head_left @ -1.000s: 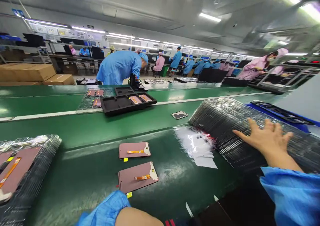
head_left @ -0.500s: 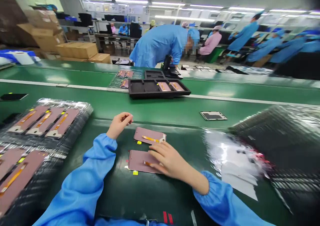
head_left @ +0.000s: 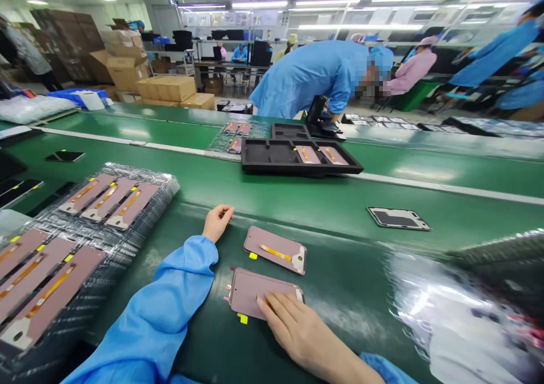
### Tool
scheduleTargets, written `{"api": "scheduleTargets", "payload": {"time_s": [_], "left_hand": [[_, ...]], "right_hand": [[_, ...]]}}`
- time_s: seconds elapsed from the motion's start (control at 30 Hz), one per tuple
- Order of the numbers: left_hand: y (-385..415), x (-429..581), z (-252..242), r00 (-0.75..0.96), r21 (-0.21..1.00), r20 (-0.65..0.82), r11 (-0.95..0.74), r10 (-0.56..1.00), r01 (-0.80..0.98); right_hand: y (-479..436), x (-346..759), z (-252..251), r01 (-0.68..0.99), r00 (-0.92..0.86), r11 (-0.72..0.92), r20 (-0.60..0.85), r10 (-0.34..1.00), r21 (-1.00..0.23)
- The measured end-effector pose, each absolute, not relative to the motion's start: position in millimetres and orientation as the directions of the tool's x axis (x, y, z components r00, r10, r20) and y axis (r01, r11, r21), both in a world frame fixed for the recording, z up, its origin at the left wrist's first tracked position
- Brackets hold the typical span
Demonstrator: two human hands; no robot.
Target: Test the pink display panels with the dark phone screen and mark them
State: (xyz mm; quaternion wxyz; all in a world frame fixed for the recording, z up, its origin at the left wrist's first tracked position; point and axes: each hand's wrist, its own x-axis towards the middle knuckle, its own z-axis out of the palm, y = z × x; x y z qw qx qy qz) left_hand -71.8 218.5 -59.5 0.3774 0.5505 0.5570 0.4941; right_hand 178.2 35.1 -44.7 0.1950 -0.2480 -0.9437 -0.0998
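Observation:
My right hand [head_left: 300,324] lies with its fingers outstretched on the nearer phone screen panel [head_left: 249,290], covering its lower right part. That panel is pinkish brown on its back, with a yellow tab at its lower edge and small red and clear tabs at its left end. Just beyond it lies a second screen panel [head_left: 272,245], untouched, its orange flex cable showing. Up and left of both panels, my left hand [head_left: 218,223] is closed above the dark mat, fingers curled against the thumb. Whatever it may hold is hidden.
Clear trays [head_left: 168,183] of similar panels are stacked at left. A black tray [head_left: 297,166] stands on the green belt, and a phone frame [head_left: 398,218] lies at right. Clear film [head_left: 419,293] and white sheets lie nearer. Across the belt a person [head_left: 310,75] bends over.
The view has swung left. My right hand's fingers have moved off the cable area of the nearer panel and now lie flatter on it. My left hand stays closed.

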Motion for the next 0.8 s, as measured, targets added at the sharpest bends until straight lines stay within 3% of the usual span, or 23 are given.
{"api": "scheduleTargets", "payload": {"time_s": [0.2, 0.27, 0.33, 0.43, 0.5, 0.57, 0.67, 0.73, 0.8], "left_hand": [[218.2, -73.2, -60.4, -0.082, 0.950, 0.138, -0.109, 0.987, 0.293], [218.5, -73.8, -60.7, -0.075, 0.946, 0.144, -0.115, 0.987, 0.303], [219.2, -74.4, -61.0, -0.067, 0.942, 0.147, -0.120, 0.987, 0.312], [220.0, -74.6, -61.2, -0.059, 0.937, 0.149, -0.122, 0.987, 0.327], [219.5, -74.1, -61.0, -0.058, 0.932, 0.149, -0.121, 0.987, 0.342], [217.5, -73.3, -60.5, -0.057, 0.925, 0.148, -0.118, 0.987, 0.362], [213.9, -72.9, -59.5, -0.054, 0.910, 0.140, -0.107, 0.989, 0.400], [213.3, -73.3, -57.6, -0.055, 0.899, 0.131, -0.095, 0.990, 0.428], [215.1, -72.5, -53.0, -0.054, 0.886, 0.126, -0.087, 0.991, 0.456]], "right_hand": [[34.8, 184.1, -28.3, 0.528, -0.775, 0.838, 0.482, 0.409, 0.139], [36.9, 193.8, -18.6, 0.543, -0.735, 0.836, 0.523, 0.431, 0.074], [39.2, 209.8, -10.7, 0.579, -0.622, 0.810, 0.593, 0.512, -0.092], [41.4, 241.0, -7.4, 0.596, -0.220, 0.609, 0.624, 0.750, -0.522], [42.5, 260.3, -10.3, 0.386, 0.115, 0.361, 0.432, 0.894, -0.849], [44.4, 273.8, -14.9, -0.014, 0.272, 0.115, 0.107, 0.956, -0.993], [49.2, 281.0, -20.6, -0.486, 0.164, -0.117, -0.222, 0.961, -0.866], [51.9, 279.8, -22.2, -0.628, 0.057, -0.195, -0.294, 0.954, -0.753], [53.1, 277.2, -21.9, -0.691, -0.026, -0.216, -0.275, 0.961, -0.690]]}}
